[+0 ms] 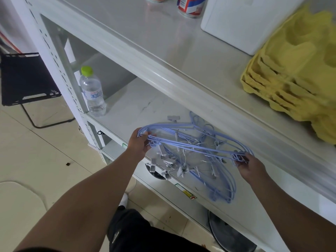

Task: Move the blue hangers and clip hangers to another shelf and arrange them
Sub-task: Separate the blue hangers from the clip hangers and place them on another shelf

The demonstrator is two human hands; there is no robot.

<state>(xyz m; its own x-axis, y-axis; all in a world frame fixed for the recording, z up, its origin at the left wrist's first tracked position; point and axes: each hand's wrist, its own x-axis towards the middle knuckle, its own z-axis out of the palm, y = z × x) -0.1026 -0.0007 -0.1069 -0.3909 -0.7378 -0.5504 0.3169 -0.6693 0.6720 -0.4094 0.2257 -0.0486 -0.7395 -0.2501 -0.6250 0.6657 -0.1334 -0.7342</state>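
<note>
A bundle of several light blue hangers [190,143] is held just above the middle shelf [131,106] of a white rack. My left hand [139,144] grips the bundle's left end. My right hand [250,167] pinches its right end near the shelf's front edge. Beneath the bundle lie clip hangers [168,165] with grey clips and thin wires, tangled together on the shelf. More blue hangers [224,192] rest under them at the front edge, partly hanging over it.
A water bottle with a green cap [92,91] stands at the middle shelf's left corner. The upper shelf [163,42] carries yellow egg trays [294,70], a white box [241,20] and cans [190,6]. A black folding stool [27,79] stands on the tiled floor, left.
</note>
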